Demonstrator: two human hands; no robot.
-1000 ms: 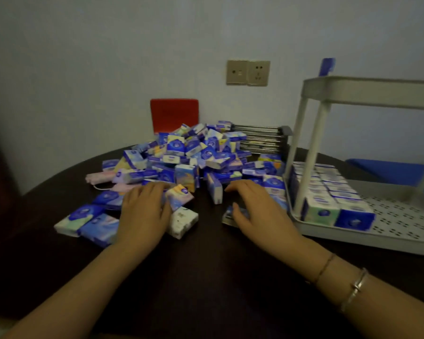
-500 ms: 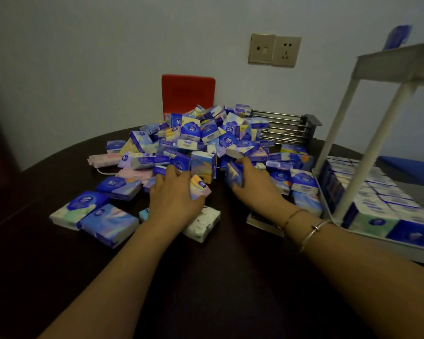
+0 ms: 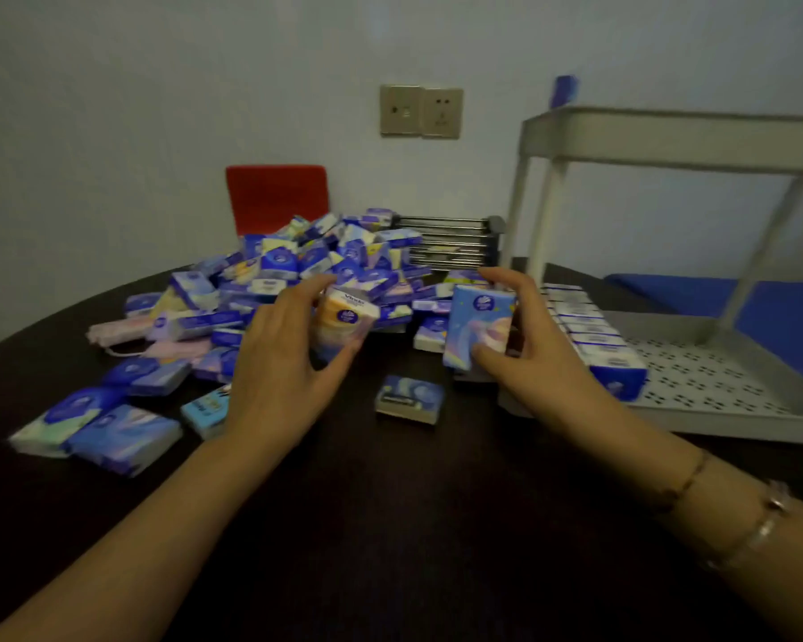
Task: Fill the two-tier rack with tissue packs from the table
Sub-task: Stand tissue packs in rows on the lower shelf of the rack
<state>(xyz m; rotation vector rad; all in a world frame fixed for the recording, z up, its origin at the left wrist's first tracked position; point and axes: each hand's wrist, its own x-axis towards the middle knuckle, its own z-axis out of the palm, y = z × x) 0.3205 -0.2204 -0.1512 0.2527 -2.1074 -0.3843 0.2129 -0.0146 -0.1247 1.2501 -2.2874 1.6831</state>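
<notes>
1. Left hand [image 3: 281, 363] grips an orange and white tissue pack [image 3: 346, 322]: the fingers curl over its top and the thumb presses it from below. This pack is lifted above the dark surface [image 3: 390, 525], just in front of the big pile of packs [image 3: 297, 280].
2. Right hand [image 3: 529, 349] grips a light blue tissue pack [image 3: 476, 326], which stands upright. The fingers go over its top edge and the thumb lies on its lower front face. The pack is at the left side of the hand, near the left front corner of the rack [image 3: 668, 410].
3. Between the two hands, a little nearer to the camera, one dark blue pack [image 3: 409, 398] lies flat on the surface, apart from both hands.
4. Some more packs lie on the surface to the left of the left hand, among them a pale blue one [image 3: 205, 410] just beside the wrist and two bigger ones [image 3: 98, 433] near the edge.
5. On the lower tier of the white rack a row of packs [image 3: 589, 335] stands along the left side, just behind the right hand. The other part of this tier shows its bare holes.
6. Over the rim of the upper tier [image 3: 668, 141] one blue pack [image 3: 564, 91] shows at the back.
7. Behind the pile there is a red chair back [image 3: 277, 196] and a metal wire rack [image 3: 450, 243]; a wall socket [image 3: 421, 112] is above.
8. The right wrist wears two bracelets [image 3: 752, 525].
</notes>
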